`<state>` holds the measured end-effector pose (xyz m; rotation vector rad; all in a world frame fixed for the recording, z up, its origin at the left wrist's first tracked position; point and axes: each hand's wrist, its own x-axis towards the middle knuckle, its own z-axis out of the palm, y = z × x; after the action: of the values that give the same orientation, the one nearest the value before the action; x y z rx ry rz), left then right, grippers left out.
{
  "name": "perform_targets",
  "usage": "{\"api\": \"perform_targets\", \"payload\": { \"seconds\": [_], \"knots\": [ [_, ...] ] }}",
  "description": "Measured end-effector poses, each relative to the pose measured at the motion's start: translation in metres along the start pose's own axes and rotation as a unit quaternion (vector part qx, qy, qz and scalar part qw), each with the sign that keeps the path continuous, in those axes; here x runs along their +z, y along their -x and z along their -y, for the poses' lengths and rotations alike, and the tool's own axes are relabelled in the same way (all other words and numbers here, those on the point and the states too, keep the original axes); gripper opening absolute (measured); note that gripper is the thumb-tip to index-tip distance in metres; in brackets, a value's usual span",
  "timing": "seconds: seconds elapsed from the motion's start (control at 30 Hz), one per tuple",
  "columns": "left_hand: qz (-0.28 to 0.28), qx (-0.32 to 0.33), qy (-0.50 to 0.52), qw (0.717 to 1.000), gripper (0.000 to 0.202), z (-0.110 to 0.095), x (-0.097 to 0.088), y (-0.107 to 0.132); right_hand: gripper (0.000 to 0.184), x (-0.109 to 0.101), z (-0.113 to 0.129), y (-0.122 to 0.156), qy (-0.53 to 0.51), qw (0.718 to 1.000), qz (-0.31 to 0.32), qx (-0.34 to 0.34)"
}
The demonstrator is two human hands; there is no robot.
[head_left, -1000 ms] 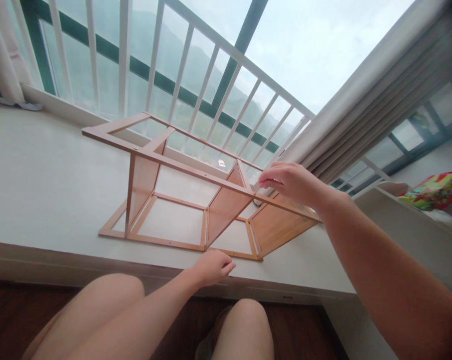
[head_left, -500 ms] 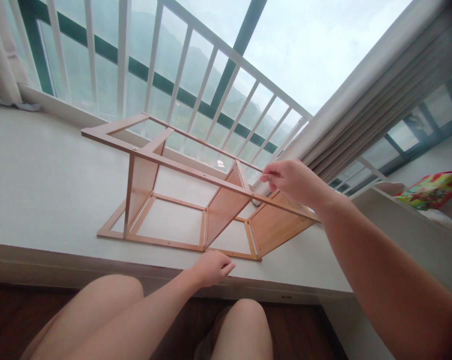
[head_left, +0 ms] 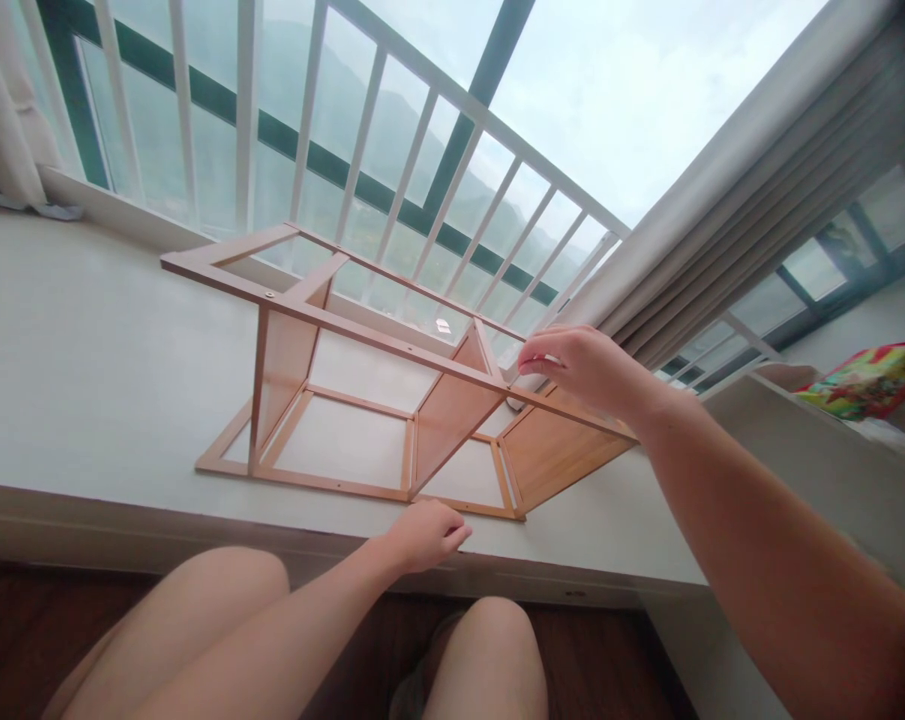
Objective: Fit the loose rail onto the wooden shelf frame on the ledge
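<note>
A light wooden frame shelf (head_left: 362, 345) lies on its side on the white windowsill (head_left: 84, 360). My right hand (head_left: 583, 368) hovers at the upper rail near the shelf's right end, fingers pinched together over the rail; what they hold is too small to see. My left hand (head_left: 426, 533) rests on the sill's front edge just before the shelf's lower frame, fingers curled loosely, with nothing visible in them. My bare knees show below the sill.
White window bars (head_left: 362, 140) run behind the shelf. A grey curtain (head_left: 759, 200) hangs at the right, another curtain (head_left: 2, 110) at far left. A colourful bag (head_left: 868, 380) lies on a ledge at the right. Dark wooden floor lies under the sill.
My right hand rose slightly off the rail half a second ago and has come back down to it. The left hand and the shelf have stayed put.
</note>
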<state>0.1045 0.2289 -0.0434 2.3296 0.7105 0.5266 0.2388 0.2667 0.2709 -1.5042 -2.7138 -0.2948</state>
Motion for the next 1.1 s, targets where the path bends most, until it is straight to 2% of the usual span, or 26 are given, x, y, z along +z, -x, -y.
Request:
{"api": "perform_targets", "payload": {
  "seconds": [0.33, 0.57, 0.8, 0.97, 1.1],
  "knots": [
    [-0.001, -0.002, 0.023, 1.000, 0.042, -0.002, -0.002, 0.001, 0.026, 0.004, -0.013, -0.001, -0.079, 0.988, -0.007, -0.135],
    [0.003, -0.009, 0.036, 0.999, 0.042, 0.001, 0.000, 0.000, 0.029, 0.005, -0.016, -0.002, -0.076, 0.984, -0.024, -0.157],
    [0.002, -0.006, 0.005, 1.000, 0.041, -0.001, 0.000, 0.001, 0.027, 0.003, -0.018, 0.004, -0.032, 0.996, 0.009, -0.088],
    [0.007, -0.013, -0.007, 1.000, 0.042, -0.001, 0.004, 0.001, 0.026, 0.001, -0.016, 0.005, -0.049, 0.998, 0.030, 0.006],
    [0.009, -0.005, -0.006, 1.000, 0.041, -0.001, 0.006, 0.001, 0.023, -0.003, -0.002, 0.001, -0.059, 0.991, 0.067, 0.104]
  ]
}}
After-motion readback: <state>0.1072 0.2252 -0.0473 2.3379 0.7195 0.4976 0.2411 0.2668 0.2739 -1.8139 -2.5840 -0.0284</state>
